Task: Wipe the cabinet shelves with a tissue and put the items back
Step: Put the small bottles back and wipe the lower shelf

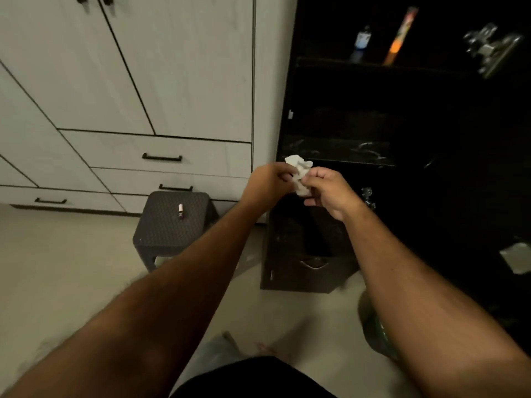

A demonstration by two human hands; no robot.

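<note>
A crumpled white tissue [300,175] is held between both hands in front of the dark open cabinet [402,124]. My left hand [268,182] pinches its left side and my right hand [327,191] grips its right side. On an upper shelf [373,63] of the cabinet stand a small blue-labelled bottle [362,40] and a tall orange tube [400,35]. A lower shelf [336,150] with a marbled front lies just behind the tissue. A small white and dark item [180,211] lies on the dark woven stool [172,225] to the left.
Pale cabinets with black-handled drawers [161,158] fill the left wall. A metal hinge [488,48] shows on the open door at the upper right. A dark box [304,254] stands on the floor below my hands, a green object [376,326] beside my right forearm.
</note>
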